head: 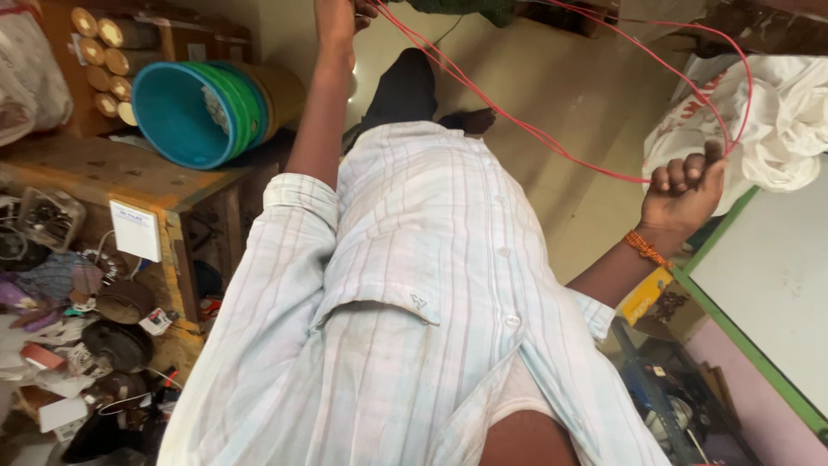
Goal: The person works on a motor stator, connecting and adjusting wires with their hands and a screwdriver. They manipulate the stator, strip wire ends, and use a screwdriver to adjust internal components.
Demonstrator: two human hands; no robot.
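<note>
Red wire (552,138) gripped in right hand (686,185) fist; left hand (341,13) cropped, grip unclear.

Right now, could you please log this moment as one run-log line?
left hand: gripping red wire | right hand: closed on red wire | wire: slack loops between hands

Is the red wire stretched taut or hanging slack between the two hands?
Slack. The red wire sags in loose curved strands from the left hand across to the right hand, looping round near the white bag.
</note>
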